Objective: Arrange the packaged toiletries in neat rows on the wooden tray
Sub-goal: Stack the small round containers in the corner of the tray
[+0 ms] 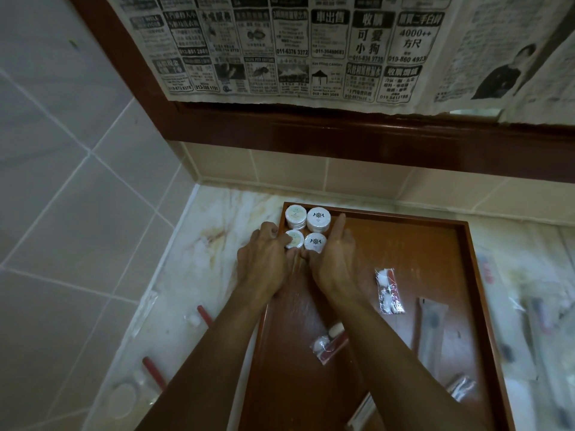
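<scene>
**Four round packs squared up in the tray's far-left corner**

Head view: the wooden tray (460, 259) lies on a pale marble counter (224, 213) below a newspaper-covered mirror (280, 48). In its far-left corner stand four round white packs in a two-by-two block — two green-labelled packs (295, 214) on the left, two crest-printed packs (318, 216) on the right, all touching or nearly so. The left hand (264, 256) has its fingers curled against the near green-labelled one at the tray's left wall; whether it truly grips is unclear. The right hand (333, 253) holds nothing — its forefinger lies straight along the right side of the crest-printed packs, thumb at their near edge. Farther right on the tray lie a clear sachet with red and white contents (389, 290), a second such sachet (329, 342) nearer, and a long wrapped toothbrush (431, 325), none in rows.
</scene>
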